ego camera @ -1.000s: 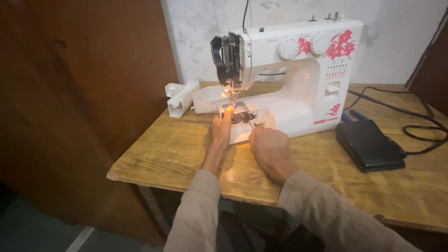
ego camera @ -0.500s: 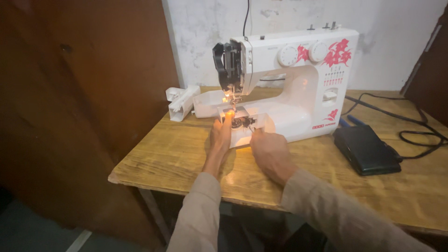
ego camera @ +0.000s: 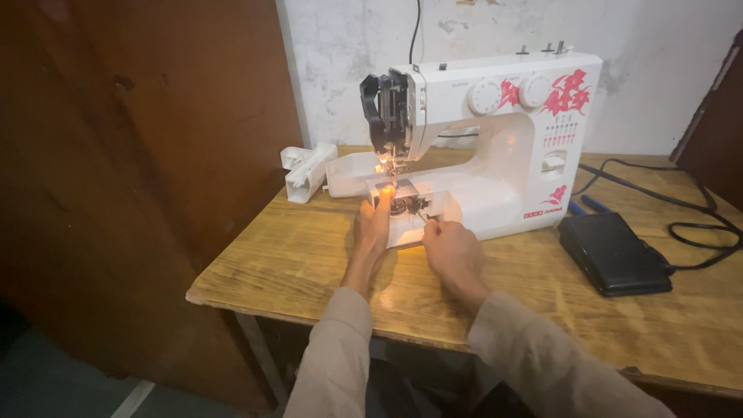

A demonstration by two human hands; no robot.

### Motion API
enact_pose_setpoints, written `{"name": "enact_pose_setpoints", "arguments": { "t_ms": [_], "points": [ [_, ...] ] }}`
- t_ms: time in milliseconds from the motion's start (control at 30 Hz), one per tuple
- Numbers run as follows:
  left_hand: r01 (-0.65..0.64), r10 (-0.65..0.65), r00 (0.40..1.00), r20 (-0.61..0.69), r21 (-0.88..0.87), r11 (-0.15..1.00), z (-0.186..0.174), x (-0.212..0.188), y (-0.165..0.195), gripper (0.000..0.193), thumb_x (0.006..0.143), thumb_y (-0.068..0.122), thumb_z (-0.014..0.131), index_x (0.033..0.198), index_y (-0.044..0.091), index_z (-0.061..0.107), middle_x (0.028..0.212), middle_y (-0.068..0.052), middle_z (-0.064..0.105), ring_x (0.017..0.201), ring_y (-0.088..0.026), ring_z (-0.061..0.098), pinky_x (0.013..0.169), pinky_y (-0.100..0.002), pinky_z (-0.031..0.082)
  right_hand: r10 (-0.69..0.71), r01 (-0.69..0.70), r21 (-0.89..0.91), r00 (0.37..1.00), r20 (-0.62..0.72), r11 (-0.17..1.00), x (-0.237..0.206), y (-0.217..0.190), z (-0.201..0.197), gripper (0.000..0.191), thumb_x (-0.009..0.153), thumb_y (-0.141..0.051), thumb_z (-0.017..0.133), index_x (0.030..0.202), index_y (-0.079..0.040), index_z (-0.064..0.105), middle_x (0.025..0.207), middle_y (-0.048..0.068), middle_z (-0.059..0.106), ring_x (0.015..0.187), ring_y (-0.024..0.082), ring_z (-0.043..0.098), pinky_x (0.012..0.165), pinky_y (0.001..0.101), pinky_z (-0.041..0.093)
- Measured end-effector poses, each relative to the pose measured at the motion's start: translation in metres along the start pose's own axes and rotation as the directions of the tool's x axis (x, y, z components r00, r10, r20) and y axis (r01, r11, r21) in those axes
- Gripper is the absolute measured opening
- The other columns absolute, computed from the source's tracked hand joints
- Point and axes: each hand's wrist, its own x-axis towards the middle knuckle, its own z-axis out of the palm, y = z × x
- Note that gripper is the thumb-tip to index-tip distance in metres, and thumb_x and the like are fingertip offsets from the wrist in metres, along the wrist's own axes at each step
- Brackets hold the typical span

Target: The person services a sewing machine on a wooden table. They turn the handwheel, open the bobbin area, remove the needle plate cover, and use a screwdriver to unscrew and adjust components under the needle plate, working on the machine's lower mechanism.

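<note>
A white sewing machine [ego camera: 495,155] with red flower markings is seen standing on a wooden table [ego camera: 309,263], its lamp lit over the needle area. The bobbin compartment [ego camera: 402,206] at the front of the machine bed is seen opened, just below the needle and presser foot [ego camera: 392,172]. The left hand [ego camera: 373,232] is laid flat against the front of the bed, fingers extended and close together, the fingertips touching the edge of the opening; nothing is seen to be held in it. The right hand [ego camera: 455,254] is closed narrowly, thumb and forefinger pinched at the right side of the compartment; whether a thread or a small part is held between them cannot be told. A detached white cover piece [ego camera: 308,172] is noted lying on the table to the left of the machine, and a black foot pedal [ego camera: 613,252] with its cable lies on the table to the right, well apart from both hands. Risk is judged as follows: with the lamp lit the machine appears powered, so pressure on the pedal could drive the needle down upon the left fingertips beneath it. A small part released from the pinch could be lost inside the mechanism or off the table edge.
</note>
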Motion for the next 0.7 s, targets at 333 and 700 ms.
{"name": "enact_pose_setpoints", "arguments": {
  "t_ms": [333,700],
  "points": [
    [0.003,0.002,0.999,0.038,-0.130,0.992,-0.0010,-0.0012,0.0025,0.067,0.086,0.053,0.064,0.121,-0.004,0.066,0.115,-0.017,0.073,0.101,-0.024,0.070,0.086,-0.037,0.054,-0.052,0.048,-0.072,0.997,-0.052,0.996,-0.0048,-0.0079,0.0011,0.040,0.096,-0.042,0.056,0.094,-0.009,0.079,0.089,0.020,0.075,0.088,0.041,0.071,0.080,0.0534,0.055],
    [0.020,-0.006,0.998,0.060,-0.244,0.970,0.0026,-0.0001,0.0035,0.062,0.085,0.046,0.066,0.123,-0.003,0.064,0.114,-0.017,0.071,0.098,-0.023,0.068,0.082,-0.038,0.055,-0.382,0.327,-0.371,0.920,-0.085,0.869,-0.0056,-0.0017,0.0073,0.035,0.101,-0.031,0.051,0.086,-0.008,0.072,0.077,0.017,0.073,0.071,0.038,0.072,0.067,0.0503,0.056]
  ]
}}
